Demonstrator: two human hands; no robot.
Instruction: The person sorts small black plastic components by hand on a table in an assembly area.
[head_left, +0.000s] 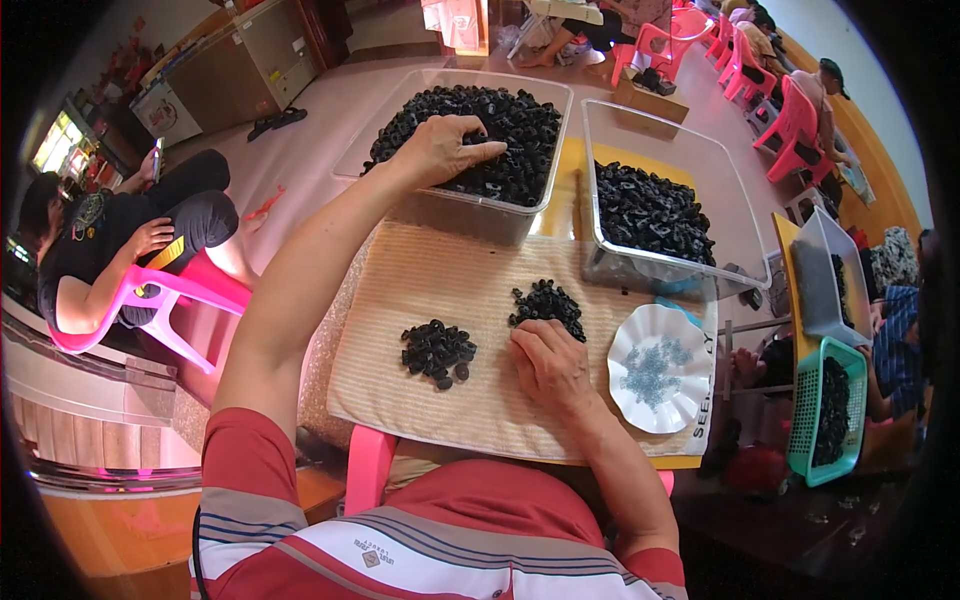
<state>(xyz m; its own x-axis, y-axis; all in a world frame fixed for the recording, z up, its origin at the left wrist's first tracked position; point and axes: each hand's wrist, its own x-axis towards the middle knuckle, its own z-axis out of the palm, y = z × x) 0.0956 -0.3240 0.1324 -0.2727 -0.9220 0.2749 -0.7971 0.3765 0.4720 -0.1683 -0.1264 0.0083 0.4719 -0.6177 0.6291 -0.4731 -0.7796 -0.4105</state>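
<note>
My left hand (446,151) reaches into a clear plastic bin (350,150) at the far left of the table, among many small black ring-like pieces (520,110). Its thumb and index finger are apart, and the other fingertips are hidden. On the ribbed beige towel (375,290), my right hand (550,362) rests closed beside a small pile of black pieces (549,306); whatever its fingers hold is hidden. A second small pile of black pieces (438,352) lies to the left. To the right, a white scalloped plate (623,345) carries small clear bluish bits (657,370).
A second clear bin (740,225) of black pieces stands back right. Beyond the table's right side are a grey bin (815,265) and a green basket (800,425). A person (110,235) sits on a pink chair (215,290) at left; others sit at the far right.
</note>
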